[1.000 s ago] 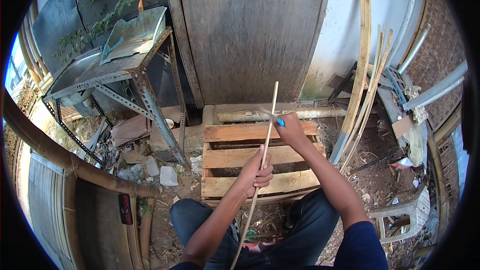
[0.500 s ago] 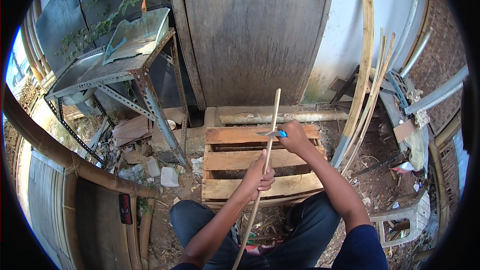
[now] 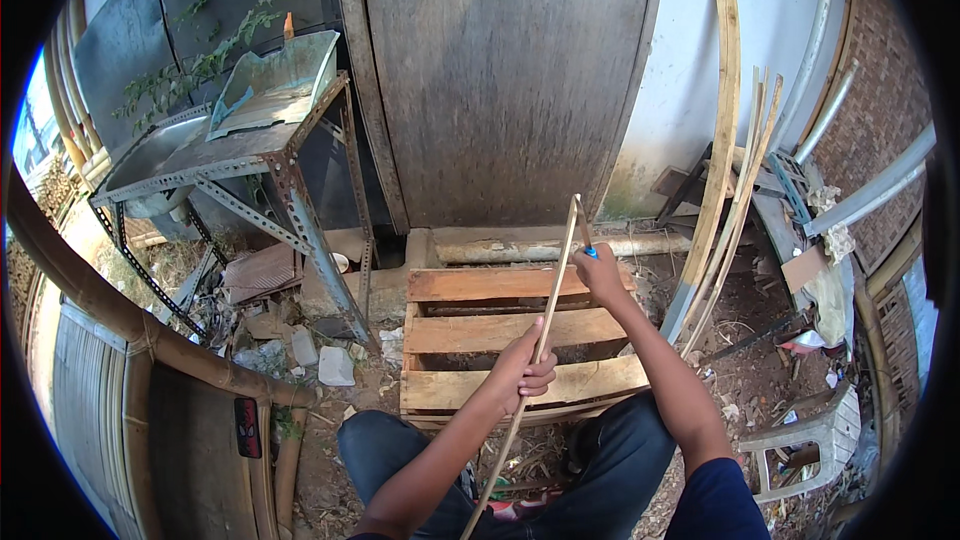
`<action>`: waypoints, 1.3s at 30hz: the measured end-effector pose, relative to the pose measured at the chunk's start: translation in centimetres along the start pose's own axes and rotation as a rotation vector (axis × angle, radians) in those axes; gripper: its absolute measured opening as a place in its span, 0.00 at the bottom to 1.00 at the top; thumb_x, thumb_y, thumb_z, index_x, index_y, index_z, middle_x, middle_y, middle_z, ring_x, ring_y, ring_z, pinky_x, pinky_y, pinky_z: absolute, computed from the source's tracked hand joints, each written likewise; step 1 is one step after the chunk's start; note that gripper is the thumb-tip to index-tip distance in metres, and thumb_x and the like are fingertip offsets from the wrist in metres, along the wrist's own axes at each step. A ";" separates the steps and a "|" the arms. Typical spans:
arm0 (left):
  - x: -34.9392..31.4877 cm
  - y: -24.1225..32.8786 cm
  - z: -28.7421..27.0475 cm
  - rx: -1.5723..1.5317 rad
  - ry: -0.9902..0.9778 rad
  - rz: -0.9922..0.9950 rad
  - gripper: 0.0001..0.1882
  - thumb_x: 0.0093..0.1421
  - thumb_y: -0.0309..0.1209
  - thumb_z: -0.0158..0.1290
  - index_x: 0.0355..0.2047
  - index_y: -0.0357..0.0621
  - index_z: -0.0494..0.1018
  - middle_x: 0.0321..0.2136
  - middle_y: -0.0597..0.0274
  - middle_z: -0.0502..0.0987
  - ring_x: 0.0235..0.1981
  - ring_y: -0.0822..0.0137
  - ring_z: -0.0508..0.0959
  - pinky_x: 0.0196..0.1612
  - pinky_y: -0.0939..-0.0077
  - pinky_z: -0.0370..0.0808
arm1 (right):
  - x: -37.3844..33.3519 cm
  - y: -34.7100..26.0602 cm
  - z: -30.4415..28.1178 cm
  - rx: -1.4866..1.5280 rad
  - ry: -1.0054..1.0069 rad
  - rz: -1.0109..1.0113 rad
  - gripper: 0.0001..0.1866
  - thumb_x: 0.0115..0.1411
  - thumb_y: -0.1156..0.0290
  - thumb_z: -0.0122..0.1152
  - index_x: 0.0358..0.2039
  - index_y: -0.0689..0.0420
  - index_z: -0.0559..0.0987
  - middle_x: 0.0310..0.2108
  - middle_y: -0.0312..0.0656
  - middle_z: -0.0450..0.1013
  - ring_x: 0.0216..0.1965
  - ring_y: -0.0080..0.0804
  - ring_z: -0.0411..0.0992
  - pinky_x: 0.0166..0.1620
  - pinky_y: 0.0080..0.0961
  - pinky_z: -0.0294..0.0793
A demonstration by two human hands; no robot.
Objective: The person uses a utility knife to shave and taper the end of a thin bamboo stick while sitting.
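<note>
A long thin strip, apparently bamboo (image 3: 553, 310), runs slantwise from between my legs up past the wooden slatted crate. My left hand (image 3: 523, 368) is closed around it near its middle, over the crate's near slat. In my right hand (image 3: 602, 275) is a knife (image 3: 584, 223) with a blue handle, its fingers wrapped around the grip. The blade points up and away, close beside the strip's far tip; whether it touches the strip I cannot tell. Beneath both hands stands the slatted wooden crate (image 3: 465, 332), between my knees and the door.
Several tall strips (image 3: 745, 180) and a plank (image 3: 725, 90) lean at the right wall. A rusty metal sink stand (image 3: 300, 200) is at the left. A broken white plastic chair (image 3: 835, 440) lies right. Near the left bamboo rail is a phone (image 3: 247, 428). Debris covers the ground.
My right hand with the knife has moved up along the strip to its far tip, and the blade has swung from sideways to pointing upward. My left hand keeps its grip.
</note>
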State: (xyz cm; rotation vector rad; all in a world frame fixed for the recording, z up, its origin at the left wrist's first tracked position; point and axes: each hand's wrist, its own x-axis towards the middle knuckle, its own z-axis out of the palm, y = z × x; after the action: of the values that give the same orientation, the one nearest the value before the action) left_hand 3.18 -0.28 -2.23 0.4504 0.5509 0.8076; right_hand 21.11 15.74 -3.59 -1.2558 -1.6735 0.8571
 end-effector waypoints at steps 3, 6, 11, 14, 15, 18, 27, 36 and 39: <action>-0.3 1.1 -0.5 -0.033 -0.023 0.048 0.26 0.66 0.54 0.34 0.21 0.48 0.58 0.08 0.76 0.48 0.06 0.82 0.47 0.07 0.87 0.44 | -1.8 -2.8 1.3 -0.019 -0.158 -0.079 0.16 0.48 0.70 0.55 0.12 0.67 0.64 0.09 0.48 0.53 0.13 0.27 0.52 0.21 0.33 0.55; -0.8 1.8 -0.2 -0.045 -0.013 0.040 0.27 0.67 0.54 0.29 0.19 0.48 0.58 0.07 0.75 0.48 0.05 0.82 0.46 0.06 0.88 0.44 | -3.3 -4.3 2.1 -0.159 -0.295 -0.282 0.16 0.48 0.70 0.55 0.12 0.67 0.65 0.09 0.50 0.56 0.12 0.34 0.53 0.21 0.34 0.57; -0.5 1.2 -0.8 0.079 0.112 0.155 0.26 0.67 0.52 0.30 0.20 0.48 0.57 0.08 0.75 0.48 0.06 0.81 0.46 0.07 0.87 0.43 | -3.5 -5.2 3.5 -0.370 -0.310 -0.627 0.12 0.42 0.69 0.56 0.11 0.63 0.71 0.12 0.55 0.64 0.16 0.53 0.66 0.23 0.39 0.65; 0.0 0.7 -1.2 0.094 0.187 0.150 0.25 0.67 0.53 0.32 0.21 0.48 0.57 0.08 0.75 0.48 0.07 0.82 0.46 0.07 0.87 0.43 | -3.2 -4.6 3.5 -0.484 -0.259 -0.658 0.11 0.42 0.69 0.56 0.11 0.62 0.72 0.13 0.55 0.67 0.18 0.54 0.68 0.24 0.42 0.67; 0.0 0.7 -1.1 0.093 0.183 0.148 0.25 0.67 0.53 0.32 0.21 0.48 0.57 0.08 0.75 0.48 0.07 0.82 0.46 0.07 0.87 0.43 | -3.2 -4.4 3.5 -0.479 -0.233 -0.644 0.10 0.42 0.69 0.56 0.11 0.62 0.72 0.14 0.55 0.67 0.18 0.54 0.68 0.24 0.43 0.67; -0.1 0.7 -0.6 0.061 0.148 0.150 0.25 0.67 0.53 0.32 0.20 0.48 0.57 0.09 0.75 0.49 0.07 0.82 0.46 0.07 0.87 0.43 | -1.2 -3.7 2.7 -0.435 -0.043 -0.385 0.10 0.43 0.70 0.55 0.13 0.63 0.73 0.15 0.56 0.68 0.20 0.57 0.68 0.26 0.44 0.67; -0.2 1.8 -2.0 -0.134 -0.024 0.076 0.25 0.67 0.52 0.31 0.19 0.49 0.58 0.08 0.77 0.48 0.06 0.83 0.46 0.06 0.89 0.45 | -2.8 -5.1 4.0 -0.407 -0.144 -0.289 0.13 0.47 0.68 0.56 0.15 0.66 0.75 0.16 0.58 0.67 0.21 0.58 0.68 0.27 0.44 0.67; -0.7 0.8 -0.3 -0.051 0.022 0.057 0.26 0.67 0.53 0.30 0.19 0.49 0.58 0.08 0.76 0.48 0.06 0.83 0.46 0.07 0.89 0.43 | -2.1 -3.5 3.4 -0.372 -0.150 -0.447 0.11 0.46 0.70 0.54 0.13 0.64 0.72 0.15 0.58 0.66 0.19 0.59 0.66 0.24 0.44 0.65; -0.3 0.2 0.3 0.015 0.053 0.044 0.27 0.66 0.55 0.31 0.20 0.48 0.57 0.08 0.75 0.47 0.06 0.82 0.45 0.07 0.88 0.43 | -0.3 -3.7 0.8 -0.479 -0.038 -0.456 0.12 0.46 0.70 0.54 0.14 0.65 0.72 0.15 0.59 0.66 0.21 0.60 0.66 0.24 0.45 0.65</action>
State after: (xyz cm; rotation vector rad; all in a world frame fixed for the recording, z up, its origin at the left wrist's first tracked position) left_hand 3.04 -0.38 -1.81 0.4573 0.5983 0.8597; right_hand 18.99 14.47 -0.69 -1.0863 -2.1618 0.2099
